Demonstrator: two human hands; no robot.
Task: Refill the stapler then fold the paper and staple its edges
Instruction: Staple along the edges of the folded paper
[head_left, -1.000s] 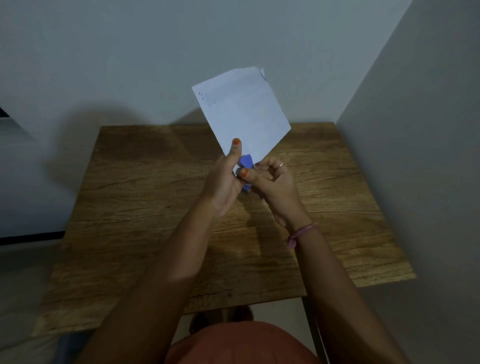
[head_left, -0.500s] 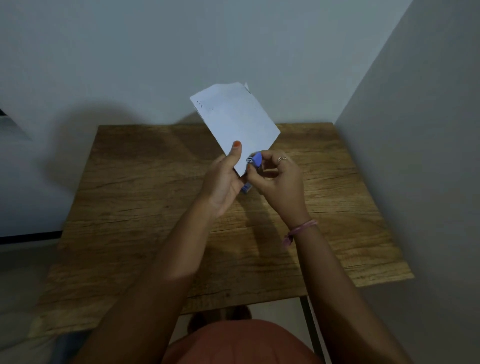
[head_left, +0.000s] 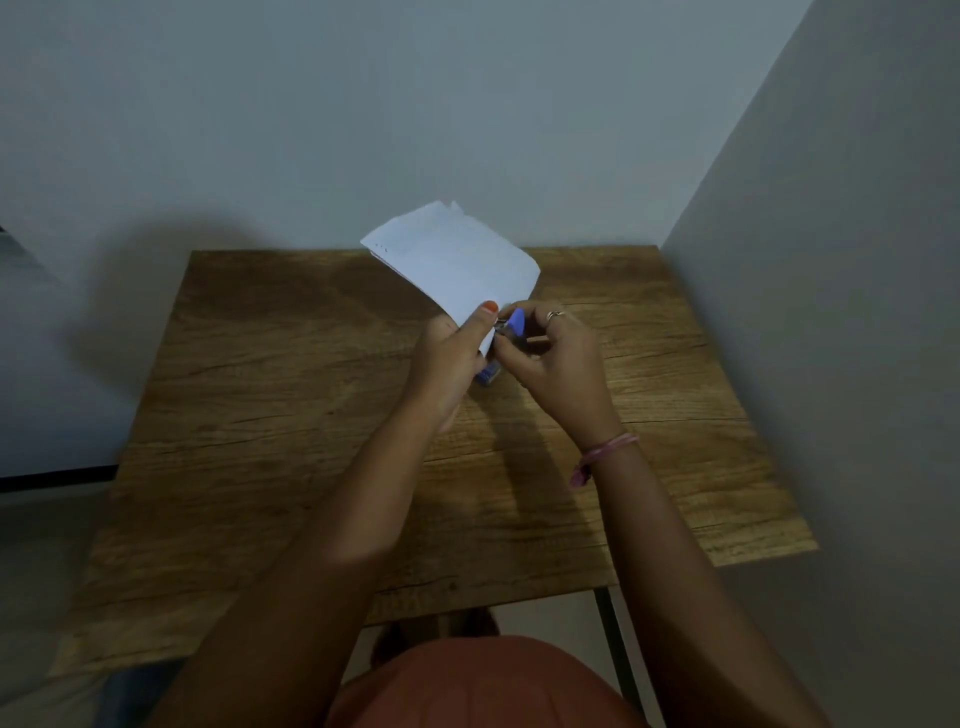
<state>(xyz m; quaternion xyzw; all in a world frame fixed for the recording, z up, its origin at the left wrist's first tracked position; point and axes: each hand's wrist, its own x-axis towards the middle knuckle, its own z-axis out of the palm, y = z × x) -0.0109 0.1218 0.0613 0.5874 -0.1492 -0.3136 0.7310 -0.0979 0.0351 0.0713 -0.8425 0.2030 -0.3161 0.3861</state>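
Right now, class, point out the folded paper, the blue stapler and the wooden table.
folded paper (head_left: 457, 260), head view, middle of its white face.
blue stapler (head_left: 516, 318), head view, blue top showing between the hands.
wooden table (head_left: 270, 415), head view, bare left part of the top.

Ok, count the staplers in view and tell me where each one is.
1. The blue stapler is held above the wooden table in the right hand, at the lower edge of the folded paper that the left hand pinches. The hands hide much of it.
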